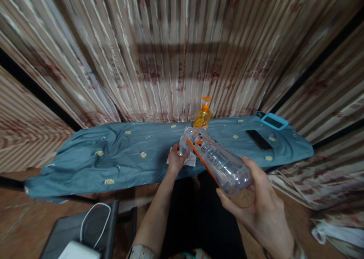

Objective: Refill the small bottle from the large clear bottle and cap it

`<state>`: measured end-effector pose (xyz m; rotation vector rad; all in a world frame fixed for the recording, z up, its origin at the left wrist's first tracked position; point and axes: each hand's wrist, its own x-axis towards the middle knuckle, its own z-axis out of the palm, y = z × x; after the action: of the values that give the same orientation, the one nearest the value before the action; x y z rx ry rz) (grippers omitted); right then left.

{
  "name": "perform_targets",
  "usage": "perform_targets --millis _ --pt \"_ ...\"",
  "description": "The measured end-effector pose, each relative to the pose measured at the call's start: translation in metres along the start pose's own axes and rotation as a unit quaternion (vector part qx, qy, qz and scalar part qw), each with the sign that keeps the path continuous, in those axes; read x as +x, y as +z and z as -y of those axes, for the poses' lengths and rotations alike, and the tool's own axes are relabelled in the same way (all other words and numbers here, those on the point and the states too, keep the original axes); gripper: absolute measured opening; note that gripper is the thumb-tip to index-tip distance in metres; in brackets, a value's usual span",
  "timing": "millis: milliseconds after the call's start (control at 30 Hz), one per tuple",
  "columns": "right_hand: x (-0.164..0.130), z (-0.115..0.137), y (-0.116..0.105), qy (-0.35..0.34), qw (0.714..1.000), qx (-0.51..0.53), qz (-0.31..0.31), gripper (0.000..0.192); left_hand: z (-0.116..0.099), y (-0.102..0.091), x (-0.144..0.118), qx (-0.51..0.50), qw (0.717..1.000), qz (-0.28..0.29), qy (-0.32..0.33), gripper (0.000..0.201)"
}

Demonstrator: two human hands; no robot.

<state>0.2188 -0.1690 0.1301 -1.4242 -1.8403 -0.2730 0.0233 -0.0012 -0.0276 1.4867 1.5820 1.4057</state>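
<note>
R hand grips clear bottle base (tilted); L hand pinches its neck.

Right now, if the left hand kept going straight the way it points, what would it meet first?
The left hand points away toward the curtain. It already touches the bottle near its neck, over white tissue; beyond lies the teal cloth, probably first, though depth is unclear.

Probably a home: striped curtains, cloth-covered board.
</note>
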Motion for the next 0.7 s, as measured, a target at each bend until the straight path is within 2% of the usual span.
perform_targets --millis 700 --pt "0.0011 0.0008 0.0003 0.003 1.000 -0.002 0.004 0.079 -0.0023 0.0001 -0.0004 0.009 1.000 -0.004 -0.010 0.036"
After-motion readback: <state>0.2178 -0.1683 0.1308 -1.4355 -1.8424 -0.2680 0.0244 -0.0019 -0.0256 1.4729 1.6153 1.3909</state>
